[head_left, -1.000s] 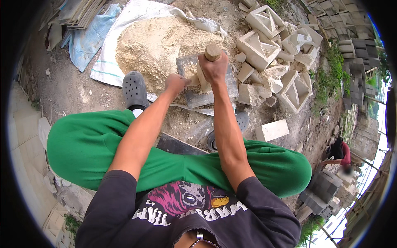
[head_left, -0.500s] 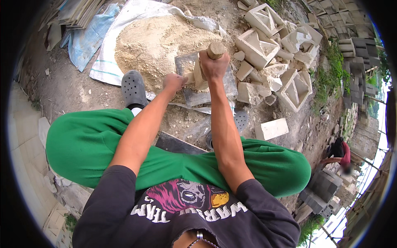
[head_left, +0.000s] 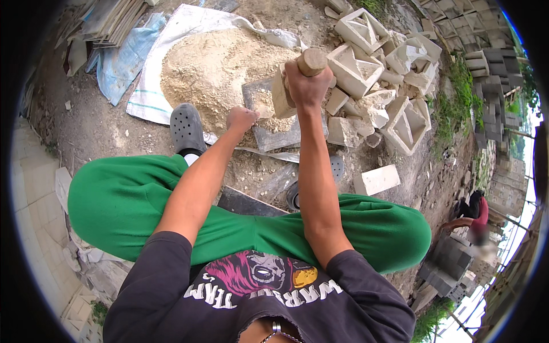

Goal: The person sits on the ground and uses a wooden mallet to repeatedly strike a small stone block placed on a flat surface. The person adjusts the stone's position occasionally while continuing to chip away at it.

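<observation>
My right hand [head_left: 309,88] is closed round the handle of a wooden mallet [head_left: 282,96], its blocky head raised over a dark flat slab [head_left: 274,139]. Lower and to the left, my left hand [head_left: 241,119] pinches a small pale stone piece [head_left: 264,111] against the slab. Pale crumbs lie around that piece. Behind the slab, a heap of crushed pale stone [head_left: 211,66] spreads over a white woven sack [head_left: 143,102]. The mallet head and my right hand hide part of the slab.
Broken pale cast blocks [head_left: 355,68] are piled right of the slab. A loose rectangular block [head_left: 377,180] lies nearer my right knee. A blue sheet [head_left: 119,71] and stacked boards [head_left: 114,23] are at the far left. Another person [head_left: 477,217] bends beside grey blocks [head_left: 449,257] at the right.
My right hand has lifted the mallet up and to the right, away from the slab. My left hand stays nearly in place with the stone piece.
</observation>
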`<state>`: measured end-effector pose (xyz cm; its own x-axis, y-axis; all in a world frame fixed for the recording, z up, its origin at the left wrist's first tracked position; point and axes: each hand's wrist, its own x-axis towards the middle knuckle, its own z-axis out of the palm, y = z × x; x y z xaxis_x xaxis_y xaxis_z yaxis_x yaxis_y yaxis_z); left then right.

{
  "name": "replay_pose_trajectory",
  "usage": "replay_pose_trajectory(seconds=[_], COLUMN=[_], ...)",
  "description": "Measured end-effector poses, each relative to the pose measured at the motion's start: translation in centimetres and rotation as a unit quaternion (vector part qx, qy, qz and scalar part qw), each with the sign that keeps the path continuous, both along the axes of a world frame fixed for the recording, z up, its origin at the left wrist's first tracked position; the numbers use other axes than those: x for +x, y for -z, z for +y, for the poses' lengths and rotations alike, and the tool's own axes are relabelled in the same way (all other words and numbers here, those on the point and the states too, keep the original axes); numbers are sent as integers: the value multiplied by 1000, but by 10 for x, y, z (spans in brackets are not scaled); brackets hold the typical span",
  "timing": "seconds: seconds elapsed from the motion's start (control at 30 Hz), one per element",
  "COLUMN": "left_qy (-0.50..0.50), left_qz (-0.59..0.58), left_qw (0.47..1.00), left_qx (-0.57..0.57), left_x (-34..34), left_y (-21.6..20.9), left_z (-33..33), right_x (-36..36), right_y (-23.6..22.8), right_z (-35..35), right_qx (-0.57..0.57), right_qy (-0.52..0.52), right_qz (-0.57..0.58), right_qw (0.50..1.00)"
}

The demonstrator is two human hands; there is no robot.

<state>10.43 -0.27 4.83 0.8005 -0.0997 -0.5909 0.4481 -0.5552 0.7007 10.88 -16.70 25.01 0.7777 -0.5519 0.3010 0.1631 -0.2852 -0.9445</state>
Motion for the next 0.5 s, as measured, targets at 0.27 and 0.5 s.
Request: replay_pose_trajectory(seconds=[0.27, 0.5], left_qy=[38, 158], left_qz=[-24, -201], left_qw=[999, 967], left_qx=[-1, -6], left_x=[2, -8], left_y=[-17, -21], left_z=[-6, -1], right_x=[-5, -13], right_y=[71, 49], right_z=[-20, -25], right_qx=[-9, -44], right_qy=[56, 75], right_qz=[79, 93], right_qw=[995, 992])
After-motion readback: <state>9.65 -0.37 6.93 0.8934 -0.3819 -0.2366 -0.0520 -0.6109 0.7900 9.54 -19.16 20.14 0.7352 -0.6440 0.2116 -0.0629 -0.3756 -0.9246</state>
